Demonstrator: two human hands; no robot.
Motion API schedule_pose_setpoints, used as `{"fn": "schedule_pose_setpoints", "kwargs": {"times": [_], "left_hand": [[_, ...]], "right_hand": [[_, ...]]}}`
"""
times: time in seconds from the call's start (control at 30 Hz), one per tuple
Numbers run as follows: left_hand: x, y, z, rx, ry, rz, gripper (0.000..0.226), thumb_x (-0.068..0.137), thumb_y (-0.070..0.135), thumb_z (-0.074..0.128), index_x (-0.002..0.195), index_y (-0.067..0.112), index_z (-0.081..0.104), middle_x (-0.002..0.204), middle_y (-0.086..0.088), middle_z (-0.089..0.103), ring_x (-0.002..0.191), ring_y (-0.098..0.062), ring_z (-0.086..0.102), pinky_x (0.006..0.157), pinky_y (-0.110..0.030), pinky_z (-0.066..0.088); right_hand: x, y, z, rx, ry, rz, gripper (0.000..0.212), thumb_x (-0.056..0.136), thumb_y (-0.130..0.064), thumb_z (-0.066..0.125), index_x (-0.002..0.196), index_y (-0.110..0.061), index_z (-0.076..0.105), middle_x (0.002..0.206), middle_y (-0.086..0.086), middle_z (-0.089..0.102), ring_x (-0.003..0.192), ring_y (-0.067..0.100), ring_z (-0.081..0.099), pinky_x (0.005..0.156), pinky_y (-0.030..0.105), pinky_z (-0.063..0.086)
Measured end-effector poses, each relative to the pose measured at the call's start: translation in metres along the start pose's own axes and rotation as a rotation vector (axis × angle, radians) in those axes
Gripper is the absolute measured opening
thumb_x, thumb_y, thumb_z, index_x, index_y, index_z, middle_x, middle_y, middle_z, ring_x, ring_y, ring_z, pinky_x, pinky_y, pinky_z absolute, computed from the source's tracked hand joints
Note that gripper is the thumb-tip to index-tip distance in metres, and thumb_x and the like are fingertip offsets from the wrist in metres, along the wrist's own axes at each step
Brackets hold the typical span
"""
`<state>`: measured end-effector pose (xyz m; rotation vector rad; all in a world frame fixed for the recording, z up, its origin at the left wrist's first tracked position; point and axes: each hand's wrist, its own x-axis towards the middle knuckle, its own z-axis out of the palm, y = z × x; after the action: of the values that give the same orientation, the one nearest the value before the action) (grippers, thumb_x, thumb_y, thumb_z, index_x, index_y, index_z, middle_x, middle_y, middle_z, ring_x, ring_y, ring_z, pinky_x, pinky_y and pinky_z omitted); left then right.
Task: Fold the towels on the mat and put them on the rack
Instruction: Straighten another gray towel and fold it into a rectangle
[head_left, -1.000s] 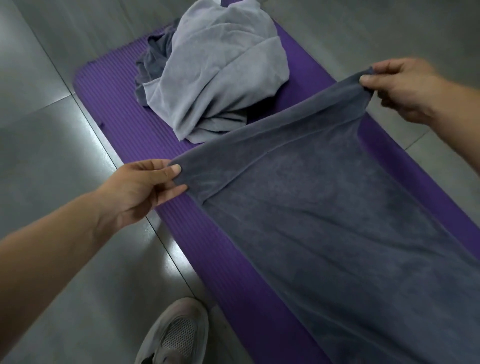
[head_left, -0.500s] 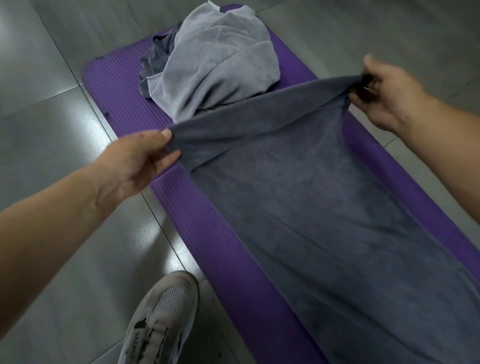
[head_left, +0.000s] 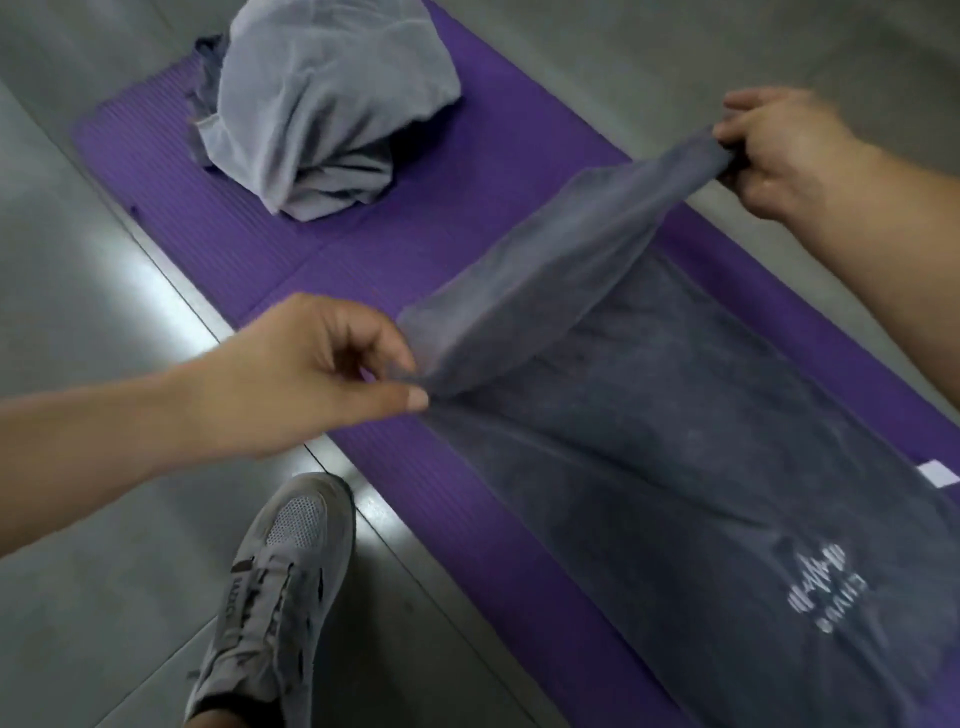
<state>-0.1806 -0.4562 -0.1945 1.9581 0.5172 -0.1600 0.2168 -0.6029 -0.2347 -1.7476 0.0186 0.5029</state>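
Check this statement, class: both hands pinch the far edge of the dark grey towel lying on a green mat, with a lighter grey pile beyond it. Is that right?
Not quite. The mat is purple, not green, as the head view shows. The rest holds: the left hand and right hand pinch the far edge of the dark grey towel, with the lighter grey pile beyond it.

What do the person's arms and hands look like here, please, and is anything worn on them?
Both forearms are bare as far as the frame shows: no sleeves, gloves, watch or bracelet in view. The left hand and the right hand carry no visible rings, though the picture is somewhat blurred. The fingers have short nails with no visible polish. The only clothing in view is a grey mesh sneaker with dark markings.
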Motion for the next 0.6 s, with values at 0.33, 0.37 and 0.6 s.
{"fn": "schedule_pose_setpoints", "kwargs": {"times": [0.33, 0.37, 0.6], "left_hand": [[-0.008, 0.021, 0.211, 0.197, -0.478, 0.28, 0.009, 0.088, 0.031, 0.076, 0.089, 0.024, 0.071, 0.085, 0.012, 0.069, 0.081, -0.004, 0.066, 0.073, -0.029, 0.055], [-0.015, 0.022, 0.236, 0.181, -0.461, 0.298, 0.009, 0.088, 0.031, 0.075, 0.088, 0.023, 0.071, 0.083, 0.011, 0.068, 0.079, -0.004, 0.064, 0.072, -0.028, 0.054], [-0.073, 0.019, 0.373, 0.096, -0.332, 0.249, 0.015, 0.089, 0.041, 0.064, 0.09, 0.027, 0.068, 0.085, 0.014, 0.064, 0.078, -0.004, 0.061, 0.07, -0.035, 0.054]], "right_hand": [[-0.068, 0.11, -0.198, -0.26, 0.363, 0.017, 0.039, 0.075, 0.012, 0.043, 0.083, -0.016, 0.068, 0.08, -0.006, 0.065, 0.059, -0.003, 0.058, 0.057, 0.015, 0.048], [-0.08, 0.124, -0.221, -0.275, 0.406, 0.032, 0.039, 0.075, 0.012, 0.043, 0.078, -0.019, 0.067, 0.078, -0.007, 0.065, 0.056, -0.005, 0.058, 0.057, 0.014, 0.048], [-0.129, 0.186, -0.341, -0.198, 0.635, 0.104, 0.03, 0.071, 0.003, 0.057, 0.067, -0.025, 0.067, 0.074, -0.011, 0.069, 0.062, 0.001, 0.061, 0.058, 0.017, 0.05]]}}
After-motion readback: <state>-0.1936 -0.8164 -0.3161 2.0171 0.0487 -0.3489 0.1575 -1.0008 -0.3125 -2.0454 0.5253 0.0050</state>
